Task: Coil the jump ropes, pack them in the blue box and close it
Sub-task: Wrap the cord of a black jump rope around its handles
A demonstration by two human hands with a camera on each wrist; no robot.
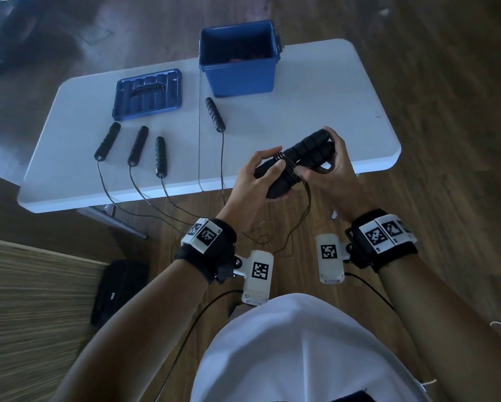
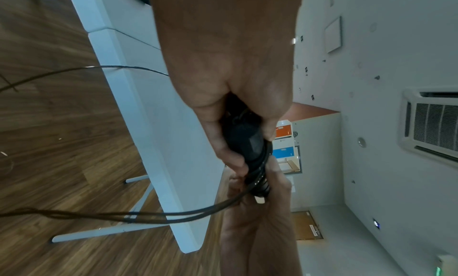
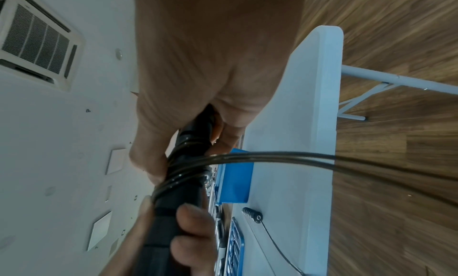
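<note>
Hands meet over the near edge of the white table [image 1: 316,82], both closed around one pair of black foam handles [image 1: 298,158] laid side by side. Left hand [image 1: 252,181] wraps the near-left end of the pair, thumb lying across the top; right hand [image 1: 330,166] curls its fingers around the far-right end. Thin dark cord [image 1: 289,169] is wound in several turns around the middle of the handles, between the two hands, and its loose length drops below the table edge toward the wooden floor [image 1: 446,97].

On the table lie four more black handles [image 1: 133,146], three in a row at the left and one nearer the middle; their cords run off the near edge. Blue box [image 1: 240,74] stands open at the far side, with something reddish inside that cannot be made out. Its blue lid [image 1: 147,94] lies flat to its left, apart from it.
</note>
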